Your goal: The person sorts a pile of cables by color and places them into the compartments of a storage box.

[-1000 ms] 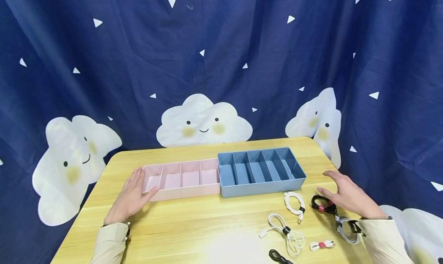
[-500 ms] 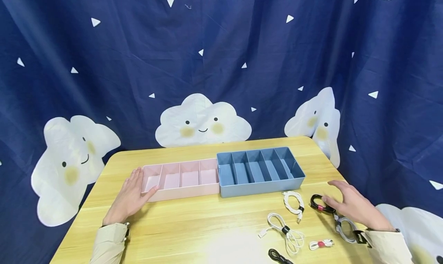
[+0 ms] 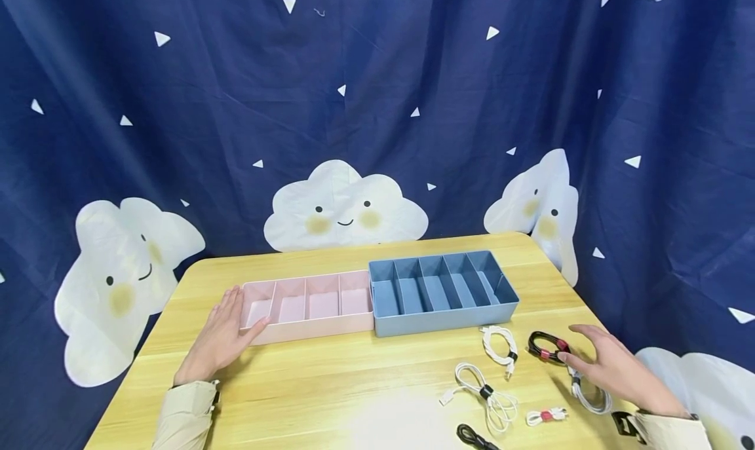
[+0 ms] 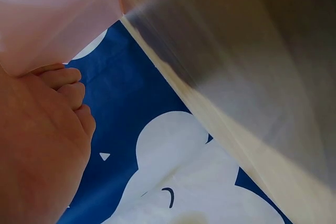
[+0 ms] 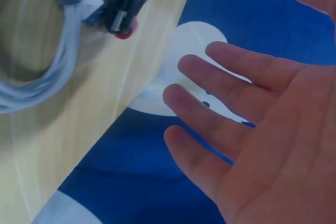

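- Head view: I have the left hand at the left end of the pink box, its fingers straight along the end wall and the thumb on the front edge. It looks like a steadying touch.
- The blue box stands against the pink one's right end.
- My right hand hangs above the right side of the table, thumb and fingers wide apart, holding nothing. The thumb tip overlaps the end of the black cable with red ties; from here I can't tell whether it touches. The grey cable lies partly under the hand, and the white cables lie nearer the middle.
- I judge the step in hand to be picking out a cable, with none yet gripped.
- Left wrist view: fingertips show below the pink box's wall; the thumb is out of sight, so I can't judge any pressure.
- Right wrist view: the palm is bare, fingers loosely spread, clear of both cables. The next move calls for lowering the hand, then bringing thumb and fingers together round one coil.
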Available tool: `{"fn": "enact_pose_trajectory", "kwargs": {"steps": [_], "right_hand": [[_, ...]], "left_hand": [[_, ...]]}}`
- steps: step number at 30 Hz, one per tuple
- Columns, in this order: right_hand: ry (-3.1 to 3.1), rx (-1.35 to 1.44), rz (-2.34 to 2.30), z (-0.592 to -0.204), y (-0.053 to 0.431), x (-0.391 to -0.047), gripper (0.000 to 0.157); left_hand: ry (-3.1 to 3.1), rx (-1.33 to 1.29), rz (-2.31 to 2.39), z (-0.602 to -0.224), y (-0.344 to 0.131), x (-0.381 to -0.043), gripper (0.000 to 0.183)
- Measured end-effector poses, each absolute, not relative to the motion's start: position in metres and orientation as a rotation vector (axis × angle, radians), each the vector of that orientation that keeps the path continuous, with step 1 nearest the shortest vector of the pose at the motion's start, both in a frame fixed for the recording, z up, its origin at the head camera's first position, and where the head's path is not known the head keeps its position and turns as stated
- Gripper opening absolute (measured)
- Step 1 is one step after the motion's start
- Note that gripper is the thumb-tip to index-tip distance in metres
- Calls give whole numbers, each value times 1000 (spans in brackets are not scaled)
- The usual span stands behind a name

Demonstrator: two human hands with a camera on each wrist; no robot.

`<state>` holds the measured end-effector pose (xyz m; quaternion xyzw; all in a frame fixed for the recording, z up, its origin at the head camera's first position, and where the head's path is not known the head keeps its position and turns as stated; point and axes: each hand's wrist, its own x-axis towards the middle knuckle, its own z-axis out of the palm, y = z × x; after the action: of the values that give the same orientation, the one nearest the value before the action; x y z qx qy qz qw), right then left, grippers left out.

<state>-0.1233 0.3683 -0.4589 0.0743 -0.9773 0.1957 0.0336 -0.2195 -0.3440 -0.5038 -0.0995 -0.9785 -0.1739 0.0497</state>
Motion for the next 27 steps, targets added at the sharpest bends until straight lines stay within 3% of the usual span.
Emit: {"fn": "enact_pose_trajectory", "kwargs": {"steps": [27], "right_hand": [[-3086, 150, 542, -477, 385, -103, 70]], "left_hand": [[-2966, -289, -562, -505, -343, -217, 102]]}}
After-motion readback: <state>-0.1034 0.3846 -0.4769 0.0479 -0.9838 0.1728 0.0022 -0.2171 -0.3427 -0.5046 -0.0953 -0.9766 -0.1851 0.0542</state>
